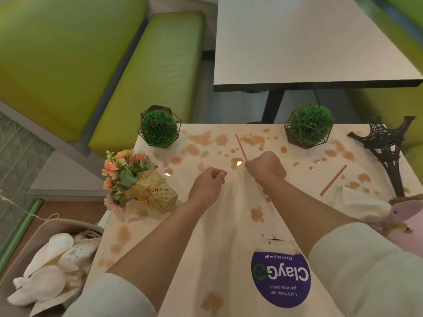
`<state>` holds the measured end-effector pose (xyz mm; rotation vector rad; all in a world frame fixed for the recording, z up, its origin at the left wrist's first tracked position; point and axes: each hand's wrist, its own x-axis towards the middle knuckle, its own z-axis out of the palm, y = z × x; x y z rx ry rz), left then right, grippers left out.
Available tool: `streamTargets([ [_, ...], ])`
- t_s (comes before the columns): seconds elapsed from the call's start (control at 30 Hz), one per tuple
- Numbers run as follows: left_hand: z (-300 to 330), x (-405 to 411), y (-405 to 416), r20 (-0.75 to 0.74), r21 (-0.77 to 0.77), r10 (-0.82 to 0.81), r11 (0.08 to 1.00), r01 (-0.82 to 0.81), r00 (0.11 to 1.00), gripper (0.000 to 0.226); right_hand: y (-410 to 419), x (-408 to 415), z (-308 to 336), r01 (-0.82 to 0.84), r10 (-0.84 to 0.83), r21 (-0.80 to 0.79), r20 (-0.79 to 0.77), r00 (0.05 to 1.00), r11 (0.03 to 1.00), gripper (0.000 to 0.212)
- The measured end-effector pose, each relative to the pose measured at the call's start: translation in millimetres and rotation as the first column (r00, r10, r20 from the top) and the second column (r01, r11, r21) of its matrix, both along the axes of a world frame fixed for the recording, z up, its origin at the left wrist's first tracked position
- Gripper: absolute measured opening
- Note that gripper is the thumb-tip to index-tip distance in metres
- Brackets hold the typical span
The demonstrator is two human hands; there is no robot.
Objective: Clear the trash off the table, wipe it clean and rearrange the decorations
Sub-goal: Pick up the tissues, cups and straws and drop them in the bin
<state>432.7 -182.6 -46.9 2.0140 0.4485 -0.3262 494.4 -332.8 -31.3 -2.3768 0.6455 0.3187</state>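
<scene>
A lime-green upholstered bench seat (158, 72) runs along the upper left, its tall backrest (61, 60) of the same green beside it. Beyond the near tabletop stands a second white table (304, 42) with a dark edge and a black leg (273, 104). More green seating (402, 24) shows at the upper right. Grey floor (207, 97) lies between the bench and that table. A glass panel with a green frame (18, 179) fills the left edge.
</scene>
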Motion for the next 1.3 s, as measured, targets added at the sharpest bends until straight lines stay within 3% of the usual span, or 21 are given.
streamTargets([
  [0.17,-4.9,3.1,-5.3,0.006,-0.014,0.013,1.000,-0.013,1.000,0.021,3.3,2.2,-3.9,-0.006,0.006,-0.015,-0.014,1.000,1.000,0.035],
  [0.67,-5.4,-4.1,-26.2,-0.019,-0.073,0.003,0.997,-0.005,1.000,0.016,-27.6,-21.2,2.6,-0.079,0.069,-0.128,-0.081,0.994,0.989,0.039],
  [0.73,-3.4,-4.5,-31.7,-0.027,-0.081,-0.001,0.997,-0.001,1.000,0.018,-29.8,-27.0,1.1,-0.091,0.085,-0.091,-0.071,0.994,0.992,0.035],
  [0.97,12.9,9.1,-64.1,0.012,-0.150,-0.024,0.988,0.025,1.000,0.026,-40.6,-57.4,0.9,-0.137,0.117,0.292,0.086,0.989,0.947,0.023],
  [1.13,16.9,16.9,-92.0,0.049,-0.135,-0.058,0.989,0.064,0.997,0.021,-60.4,-69.8,7.3,-0.166,0.142,0.307,0.100,0.985,0.937,0.026],
  [1.3,16.4,13.7,-122.3,0.057,-0.198,-0.043,0.979,0.053,0.997,0.016,-103.1,-70.0,13.9,-0.228,0.211,0.212,0.100,0.972,0.950,0.009],
])
